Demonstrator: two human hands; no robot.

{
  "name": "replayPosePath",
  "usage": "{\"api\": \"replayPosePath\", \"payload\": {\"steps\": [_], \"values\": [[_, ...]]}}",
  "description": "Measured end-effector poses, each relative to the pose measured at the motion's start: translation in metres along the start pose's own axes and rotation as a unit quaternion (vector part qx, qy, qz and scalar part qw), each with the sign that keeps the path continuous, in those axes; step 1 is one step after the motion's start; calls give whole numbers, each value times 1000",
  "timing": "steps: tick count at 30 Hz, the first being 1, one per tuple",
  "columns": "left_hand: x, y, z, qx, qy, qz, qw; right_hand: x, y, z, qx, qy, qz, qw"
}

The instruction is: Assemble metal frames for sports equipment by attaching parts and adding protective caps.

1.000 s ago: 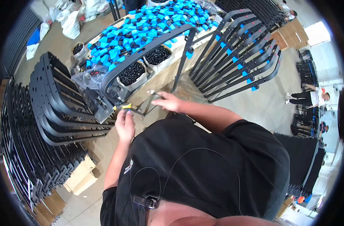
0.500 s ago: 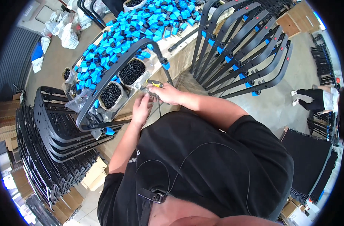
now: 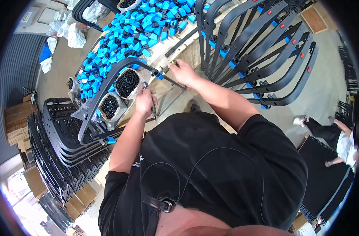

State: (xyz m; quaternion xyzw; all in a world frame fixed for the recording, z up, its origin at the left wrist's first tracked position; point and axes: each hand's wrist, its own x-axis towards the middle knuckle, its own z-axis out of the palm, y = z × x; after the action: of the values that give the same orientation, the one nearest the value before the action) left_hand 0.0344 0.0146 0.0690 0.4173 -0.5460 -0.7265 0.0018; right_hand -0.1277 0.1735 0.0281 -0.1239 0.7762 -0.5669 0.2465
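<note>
My left hand [image 3: 145, 103] is closed around a silver metal tool that looks like a wrench [image 3: 145, 84]; its rounded end shows above my fingers and its shaft below them. Farther right, my right hand [image 3: 182, 73] grips a tool with a yellow-and-black handle [image 3: 174, 63], mostly hidden by the fingers. Between and beyond my hands runs a bent black metal frame [image 3: 93, 100] with blue end pieces, its near right leg passing just under my right hand. Beside my left hand stand a bag of black plastic plugs [image 3: 127, 83] and a bag of small black parts [image 3: 109, 107].
Blue and black plastic caps [image 3: 128, 37] are heaped on the worktable [image 3: 163, 59]. Several curved black frames [image 3: 262, 51] lean at the right, with more stacked frames [image 3: 61, 133] at the left. A person [image 3: 333, 135] walks at far right, near black mesh panels [image 3: 325, 173].
My hands were together over the frame's joint; they have moved apart, the right one up and right with the yellow-handled tool, the left slightly down. The person at right has moved nearer.
</note>
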Motion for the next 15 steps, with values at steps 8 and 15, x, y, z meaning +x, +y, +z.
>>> {"api": "replayPosePath", "payload": {"steps": [8,15], "values": [[11,25,36,-1,-13,-6,1000,46,11,28,149,35,49,987],[10,32,28,-5,-63,-22,998,51,11,34,254,6,143,957]]}}
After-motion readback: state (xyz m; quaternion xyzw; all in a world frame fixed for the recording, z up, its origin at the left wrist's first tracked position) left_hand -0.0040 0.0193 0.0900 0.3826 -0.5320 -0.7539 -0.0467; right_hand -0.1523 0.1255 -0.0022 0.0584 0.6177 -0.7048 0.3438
